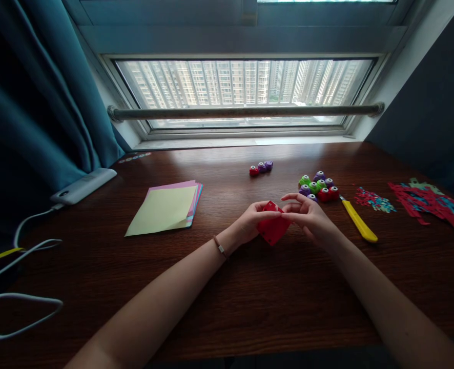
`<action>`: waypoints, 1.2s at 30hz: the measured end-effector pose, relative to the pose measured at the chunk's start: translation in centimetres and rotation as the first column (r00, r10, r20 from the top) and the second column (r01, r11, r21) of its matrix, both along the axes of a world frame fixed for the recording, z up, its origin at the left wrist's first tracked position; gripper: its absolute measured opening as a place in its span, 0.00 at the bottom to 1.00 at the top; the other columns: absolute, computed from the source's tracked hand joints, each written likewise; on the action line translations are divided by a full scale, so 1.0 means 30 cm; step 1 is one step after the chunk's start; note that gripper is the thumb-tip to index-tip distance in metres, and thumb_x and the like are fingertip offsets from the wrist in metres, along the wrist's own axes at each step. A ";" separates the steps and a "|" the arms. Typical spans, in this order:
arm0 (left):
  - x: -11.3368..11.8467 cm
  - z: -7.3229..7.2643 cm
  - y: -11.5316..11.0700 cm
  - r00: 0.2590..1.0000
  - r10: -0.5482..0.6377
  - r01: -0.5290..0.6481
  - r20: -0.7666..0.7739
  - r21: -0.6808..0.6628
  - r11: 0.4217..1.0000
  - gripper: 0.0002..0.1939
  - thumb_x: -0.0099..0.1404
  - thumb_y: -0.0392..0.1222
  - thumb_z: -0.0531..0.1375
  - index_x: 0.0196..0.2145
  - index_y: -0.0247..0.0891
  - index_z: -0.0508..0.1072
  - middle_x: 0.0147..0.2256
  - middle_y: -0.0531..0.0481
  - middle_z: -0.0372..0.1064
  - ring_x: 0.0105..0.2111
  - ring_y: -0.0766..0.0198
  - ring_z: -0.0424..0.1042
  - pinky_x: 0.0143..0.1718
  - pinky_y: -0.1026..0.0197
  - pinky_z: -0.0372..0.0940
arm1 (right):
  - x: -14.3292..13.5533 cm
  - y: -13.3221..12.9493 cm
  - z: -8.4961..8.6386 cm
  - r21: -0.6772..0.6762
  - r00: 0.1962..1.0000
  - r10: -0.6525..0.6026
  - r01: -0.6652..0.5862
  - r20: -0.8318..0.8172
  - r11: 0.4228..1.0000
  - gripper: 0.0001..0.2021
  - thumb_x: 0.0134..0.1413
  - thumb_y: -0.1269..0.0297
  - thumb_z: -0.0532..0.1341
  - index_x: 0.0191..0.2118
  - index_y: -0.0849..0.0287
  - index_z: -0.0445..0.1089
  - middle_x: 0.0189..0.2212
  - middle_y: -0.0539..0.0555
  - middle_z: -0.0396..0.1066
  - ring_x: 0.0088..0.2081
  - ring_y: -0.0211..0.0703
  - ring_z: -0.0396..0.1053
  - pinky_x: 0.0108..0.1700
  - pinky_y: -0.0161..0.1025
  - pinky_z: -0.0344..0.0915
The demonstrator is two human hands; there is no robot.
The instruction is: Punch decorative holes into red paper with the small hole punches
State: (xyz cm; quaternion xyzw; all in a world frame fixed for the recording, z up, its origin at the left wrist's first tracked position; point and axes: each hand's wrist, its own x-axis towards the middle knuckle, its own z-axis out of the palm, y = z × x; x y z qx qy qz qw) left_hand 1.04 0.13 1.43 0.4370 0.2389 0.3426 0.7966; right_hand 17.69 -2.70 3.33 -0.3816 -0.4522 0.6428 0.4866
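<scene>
A small piece of folded red paper (pixel 273 231) is held between both hands above the desk. My left hand (pixel 251 221) pinches its left side, with the thumb lying across the front. At its upper right edge, the thumb and index finger of my right hand (pixel 307 215) close on the paper, while the other fingers are loosely curled. Just beyond my right hand sits a cluster of small green, purple and red pieces with white-and-dark eye-like spots (pixel 320 184). A yellow-handled utility knife (pixel 359 220) lies to the right of that hand.
Stacked coloured paper sheets (pixel 165 207), pale yellow on top, lie at left. Three small pieces (pixel 261 167) stand near the window. Paper confetti (pixel 375 200) and cut paper strips (pixel 429 202) lie at right. A white device (pixel 84 185) with a cable (pixel 23 294) occupies the far left.
</scene>
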 end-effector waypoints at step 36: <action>0.012 -0.011 0.019 0.961 0.211 -0.197 0.177 -0.096 0.976 0.19 0.53 0.42 0.64 0.42 0.35 0.67 0.39 0.46 0.67 0.35 0.65 0.69 0.38 0.62 0.62 | -0.017 0.007 -0.011 -0.015 0.970 -0.227 0.227 -0.088 0.974 0.26 0.32 0.69 0.69 0.43 0.56 0.65 0.28 0.48 0.67 0.30 0.36 0.65 0.33 0.33 0.63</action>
